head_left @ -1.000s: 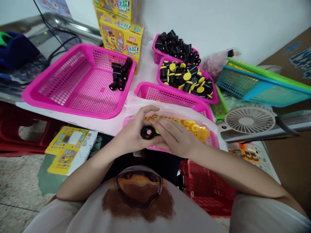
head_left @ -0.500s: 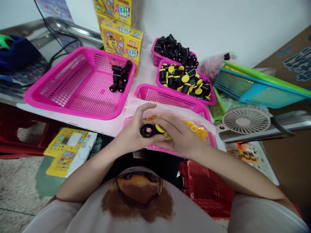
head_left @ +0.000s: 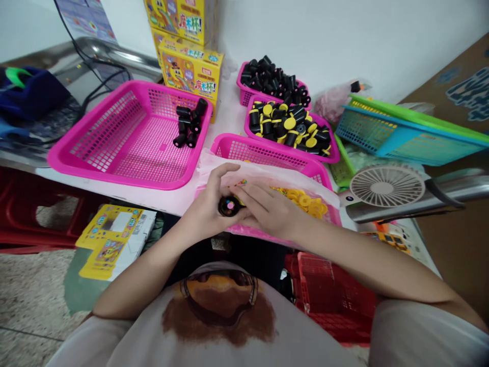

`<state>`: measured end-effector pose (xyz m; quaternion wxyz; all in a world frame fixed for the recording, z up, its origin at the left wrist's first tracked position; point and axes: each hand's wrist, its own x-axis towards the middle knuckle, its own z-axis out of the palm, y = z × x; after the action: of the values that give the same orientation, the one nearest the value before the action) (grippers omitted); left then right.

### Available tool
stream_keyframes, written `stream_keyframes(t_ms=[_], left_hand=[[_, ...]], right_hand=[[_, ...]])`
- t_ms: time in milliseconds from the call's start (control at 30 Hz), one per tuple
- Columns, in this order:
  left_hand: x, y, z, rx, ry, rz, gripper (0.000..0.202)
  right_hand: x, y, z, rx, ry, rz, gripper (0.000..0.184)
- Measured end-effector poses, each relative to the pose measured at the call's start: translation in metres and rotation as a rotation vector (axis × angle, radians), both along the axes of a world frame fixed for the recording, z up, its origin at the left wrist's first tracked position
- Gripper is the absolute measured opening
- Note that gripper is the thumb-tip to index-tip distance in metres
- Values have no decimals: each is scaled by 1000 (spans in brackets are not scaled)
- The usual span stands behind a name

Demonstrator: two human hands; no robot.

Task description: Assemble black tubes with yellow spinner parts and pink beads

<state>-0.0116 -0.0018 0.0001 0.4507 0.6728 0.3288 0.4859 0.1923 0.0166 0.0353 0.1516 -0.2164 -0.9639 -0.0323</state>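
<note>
L hand [head_left: 205, 208]: fingers curled round blk cup [head_left: 228, 206];
R hand [head_left: 272, 208]: fingers bent over cup's R side; grip hidden, can't tell;
Cup: open end twd camera, above plastic bag [head_left: 263, 168];
Risk: L slip/tilt might spill coloured bits

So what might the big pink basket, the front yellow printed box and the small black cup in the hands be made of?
Pink basket: likely molded plastic, satiny; mesh and rounded rim look like one piece.
Yellow box: probably printed cardboard, given its flat panels and crisp edges.
Black cup: perhaps smooth plastic, from its even round rim, but mostly hidden, so uncertain.
</note>
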Motion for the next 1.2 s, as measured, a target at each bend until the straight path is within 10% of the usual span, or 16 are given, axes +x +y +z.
stream_keyframes(t_ms=[500, 700, 1033, 1200], left_hand=[[1, -3, 1, 19, 17, -2, 84], [-1, -4, 4, -59, -68, -99, 86], [0, -4, 0, 85, -34, -118, 90], [0, -3, -1, 87, 15, -133, 90]], right_hand=[[4, 0, -8, -36, 132, 26, 40], [22, 15, 21, -583, 283, -1, 35], [7, 7, 4, -1955, 656, -279, 43], [-2, -2, 1, -1994, 804, -326, 33]])
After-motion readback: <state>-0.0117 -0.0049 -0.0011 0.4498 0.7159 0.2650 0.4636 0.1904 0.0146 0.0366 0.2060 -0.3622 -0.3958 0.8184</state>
